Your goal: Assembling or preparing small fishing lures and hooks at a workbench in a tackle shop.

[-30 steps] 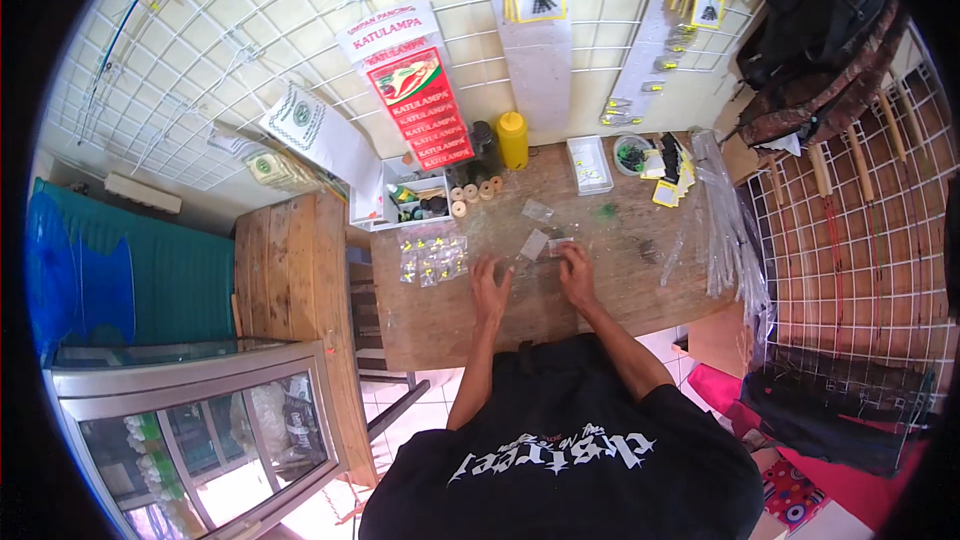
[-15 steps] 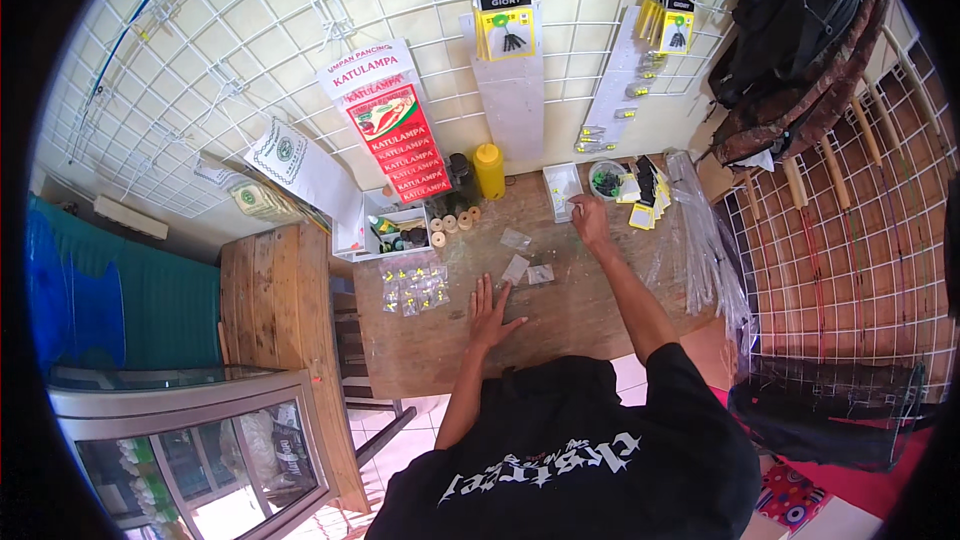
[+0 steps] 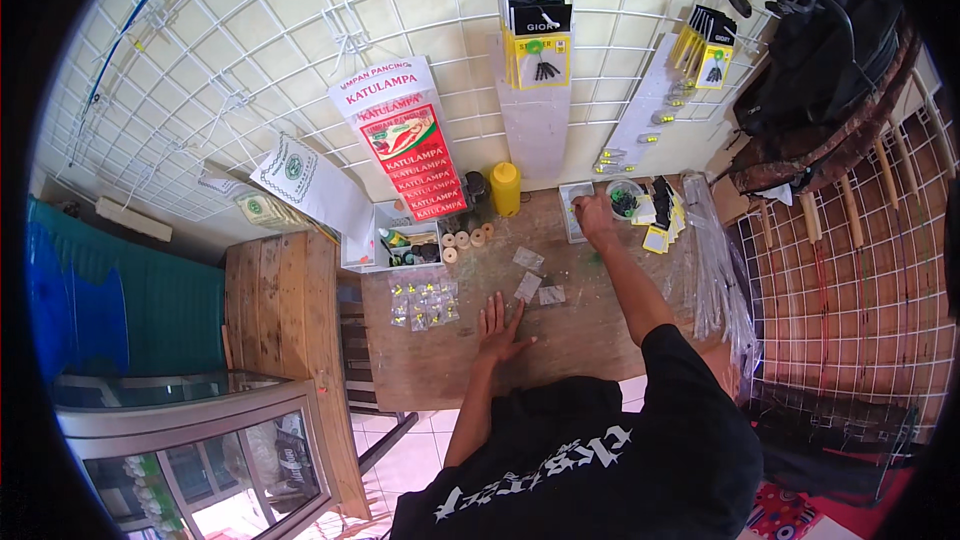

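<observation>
My left hand (image 3: 497, 335) rests flat on the wooden table, its fingers spread. The index fingertip is at the near end of a small clear plastic bag (image 3: 527, 286). Two similar bags lie close by, an upper bag (image 3: 527, 259) and a right-hand bag (image 3: 551, 295). My right hand (image 3: 598, 220) reaches over a shallow white box (image 3: 569, 228) at the table's back. Its fingers are drawn together inside the box; anything between them is too small to make out. Right of that hand stands a round tub (image 3: 625, 196) with dark and green pieces inside.
Several filled small bags (image 3: 424, 305) with yellow bits lie at the left. Behind them are wooden rings (image 3: 463, 239), a white organiser box (image 3: 402, 258) and a yellow bottle (image 3: 505, 190). Black-and-yellow cards (image 3: 660, 230) and long plastic sleeves (image 3: 712, 270) lie at the right.
The whole view has shifted, so the table appears lower and further right. My right fingers sit slightly farther into the white box. My left hand stays on the table by the bag.
</observation>
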{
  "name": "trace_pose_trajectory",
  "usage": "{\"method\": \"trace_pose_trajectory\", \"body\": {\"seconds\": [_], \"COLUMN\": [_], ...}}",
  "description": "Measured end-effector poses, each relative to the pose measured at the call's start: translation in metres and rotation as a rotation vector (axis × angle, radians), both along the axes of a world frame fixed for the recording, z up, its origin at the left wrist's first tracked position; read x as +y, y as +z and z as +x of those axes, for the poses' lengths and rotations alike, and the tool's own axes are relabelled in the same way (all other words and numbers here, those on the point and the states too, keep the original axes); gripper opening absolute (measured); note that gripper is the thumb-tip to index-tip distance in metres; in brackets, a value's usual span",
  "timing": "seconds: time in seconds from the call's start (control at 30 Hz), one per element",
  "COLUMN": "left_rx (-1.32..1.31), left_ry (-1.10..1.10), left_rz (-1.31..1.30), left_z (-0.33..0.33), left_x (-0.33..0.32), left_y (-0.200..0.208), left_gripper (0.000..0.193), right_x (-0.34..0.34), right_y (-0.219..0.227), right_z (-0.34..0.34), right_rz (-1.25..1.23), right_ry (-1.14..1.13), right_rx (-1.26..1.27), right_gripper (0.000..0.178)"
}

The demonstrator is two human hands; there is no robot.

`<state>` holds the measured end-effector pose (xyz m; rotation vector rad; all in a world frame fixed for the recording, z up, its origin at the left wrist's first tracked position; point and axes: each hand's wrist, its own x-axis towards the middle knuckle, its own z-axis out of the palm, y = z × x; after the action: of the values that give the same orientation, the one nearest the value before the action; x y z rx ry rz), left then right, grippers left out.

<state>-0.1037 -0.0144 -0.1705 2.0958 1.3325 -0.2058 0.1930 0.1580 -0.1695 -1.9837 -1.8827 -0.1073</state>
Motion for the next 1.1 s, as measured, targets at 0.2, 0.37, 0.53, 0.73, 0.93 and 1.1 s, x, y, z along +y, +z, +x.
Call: {"method": "trace_pose_trajectory", "body": {"seconds": [0.2,0.37,0.53,0.73,0.93,1.1], "left_rx": [0.002,0.03,-0.011,0.036,0.033,-0.111], "left_ry": [0.031,0.036,0.049,0.03,-0.001,-0.041], "left_rz": [-0.014,-0.037,-0.039,-0.057,-0.085,-0.042], "left_z": [-0.009,-0.007,-0.005,-0.005,-0.007,-0.021], "left_x": [-0.004,-0.004,-0.004,-0.001,0.004,0.002], "left_y": [-0.004,0.0,0.002,0.001,0.001,-0.002], "left_gripper": [0.095,0.095,0.096,0.096,0.102,0.116], "right_x": [-0.004,-0.009,-0.008,-0.011,-0.017,-0.029], "right_y": [0.0,0.007,-0.001,0.01,0.047,0.081], "right_z": [-0.023,-0.027,-0.021,-0.012,0.008,0.008], "right_rz": [0.102,-0.037,-0.011,0.05,0.074,-0.156], "right_ry": [0.083,0.066,0.079,0.121,0.306,0.267], "right_rx": [0.049,0.117,0.02,0.064,0.37,0.972], "right_gripper": [0.007,0.009,0.007,0.011,0.016,0.01]}}
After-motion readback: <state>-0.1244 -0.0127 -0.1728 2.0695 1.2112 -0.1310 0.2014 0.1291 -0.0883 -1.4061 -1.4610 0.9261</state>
